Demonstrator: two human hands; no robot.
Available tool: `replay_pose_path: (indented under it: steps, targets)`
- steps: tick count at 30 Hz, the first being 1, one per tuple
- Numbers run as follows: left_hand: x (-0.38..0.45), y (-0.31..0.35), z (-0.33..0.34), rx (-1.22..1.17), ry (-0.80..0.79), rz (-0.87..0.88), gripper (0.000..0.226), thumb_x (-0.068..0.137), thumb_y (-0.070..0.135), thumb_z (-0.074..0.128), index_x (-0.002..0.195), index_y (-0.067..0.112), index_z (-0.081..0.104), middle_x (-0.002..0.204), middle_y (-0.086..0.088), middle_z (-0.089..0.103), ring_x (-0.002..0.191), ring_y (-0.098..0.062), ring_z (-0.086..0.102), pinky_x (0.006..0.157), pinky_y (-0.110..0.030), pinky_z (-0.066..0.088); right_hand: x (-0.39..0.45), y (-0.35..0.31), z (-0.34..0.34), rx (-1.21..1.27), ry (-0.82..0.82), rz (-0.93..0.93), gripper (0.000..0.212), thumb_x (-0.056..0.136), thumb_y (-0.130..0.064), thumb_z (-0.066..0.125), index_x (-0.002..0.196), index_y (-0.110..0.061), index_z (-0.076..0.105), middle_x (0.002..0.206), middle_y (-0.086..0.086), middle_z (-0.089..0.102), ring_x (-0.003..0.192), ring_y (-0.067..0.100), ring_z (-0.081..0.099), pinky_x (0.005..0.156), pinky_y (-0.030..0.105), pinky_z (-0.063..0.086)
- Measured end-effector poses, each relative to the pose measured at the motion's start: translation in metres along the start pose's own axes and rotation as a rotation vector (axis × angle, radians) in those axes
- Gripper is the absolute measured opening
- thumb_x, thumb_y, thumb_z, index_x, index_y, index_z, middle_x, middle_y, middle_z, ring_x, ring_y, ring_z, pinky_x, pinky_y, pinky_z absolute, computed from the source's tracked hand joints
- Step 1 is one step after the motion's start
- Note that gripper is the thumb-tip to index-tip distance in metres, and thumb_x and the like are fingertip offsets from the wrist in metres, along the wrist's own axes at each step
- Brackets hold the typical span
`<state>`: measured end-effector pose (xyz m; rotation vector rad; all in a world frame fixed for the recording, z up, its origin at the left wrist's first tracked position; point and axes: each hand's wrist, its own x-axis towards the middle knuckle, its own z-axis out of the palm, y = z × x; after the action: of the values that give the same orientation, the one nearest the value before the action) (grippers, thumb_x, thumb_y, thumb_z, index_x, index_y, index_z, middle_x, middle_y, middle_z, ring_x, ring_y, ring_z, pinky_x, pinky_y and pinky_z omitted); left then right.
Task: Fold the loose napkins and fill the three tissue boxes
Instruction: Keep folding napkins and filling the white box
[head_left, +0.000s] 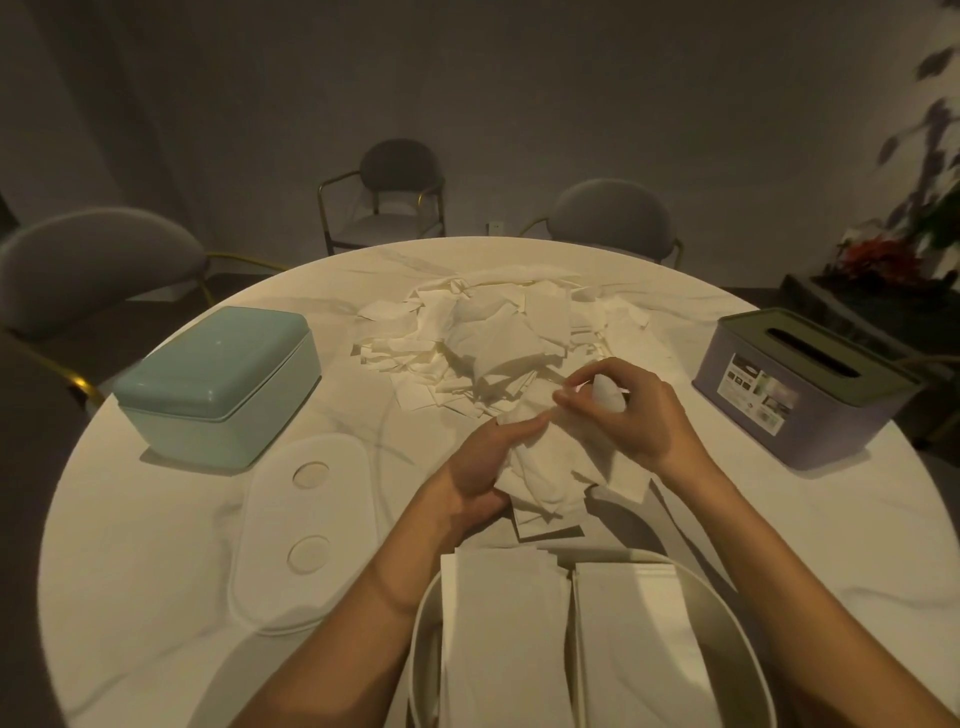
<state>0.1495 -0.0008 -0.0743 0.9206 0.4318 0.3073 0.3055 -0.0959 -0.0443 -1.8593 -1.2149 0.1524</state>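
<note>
We are gathering loose napkins for folding.
Our left hand is cradling a crumpled napkin bunch while our right hand is pinching its top; the open white box, half filled, is waiting just below both hands.

Dim room: grey wall, round-backed chairs behind a marble table.
</note>
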Motion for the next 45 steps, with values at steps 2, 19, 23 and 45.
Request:
replay_pose_path:
  steps: [2,19,23,45]
  targets:
    - [0.001,-0.002,0.000,-0.003,0.025,0.019,0.037,0.106,0.017,0.054,0.141,0.006,0.059,0.137,-0.025,0.063,0.124,-0.039,0.063,0.092,-0.045,0.059,0.000,-0.008,-0.007,0.095,-0.009,0.036,0.024,0.085,-0.046,0.076,0.098,-0.026,0.074,0.101,-0.021,0.069,0.100,-0.008,0.057,0.078,0.011,0.040]
    - [-0.007,-0.001,0.021,-0.176,-0.081,-0.055,0.045,0.108,0.044,0.044,0.132,0.013,0.065,0.121,-0.015,0.073,0.112,-0.031,0.071,0.094,-0.045,0.059,0.000,-0.004,-0.019,0.070,-0.173,0.093,0.038,0.086,-0.034,0.078,0.121,-0.038,0.062,0.106,-0.014,0.064,0.094,0.007,0.063,0.081,0.026,0.056]
    - [-0.008,-0.001,0.015,-0.062,-0.113,-0.033,0.038,0.107,0.034,0.053,0.136,0.013,0.064,0.131,-0.021,0.067,0.110,-0.032,0.070,0.088,-0.045,0.061,-0.003,-0.004,-0.004,0.137,-0.036,0.046,0.041,0.083,-0.030,0.082,0.120,-0.025,0.066,0.096,-0.008,0.073,0.091,0.006,0.069,0.076,0.019,0.057]
    - [0.001,0.005,-0.003,-0.273,-0.012,0.036,0.045,0.103,0.022,0.056,0.141,-0.002,0.056,0.135,-0.029,0.062,0.115,-0.043,0.066,0.088,-0.051,0.059,-0.003,-0.003,-0.022,0.174,-0.310,0.220,0.021,0.085,-0.035,0.078,0.104,-0.027,0.075,0.098,-0.003,0.071,0.084,0.014,0.067,0.069,0.019,0.054]
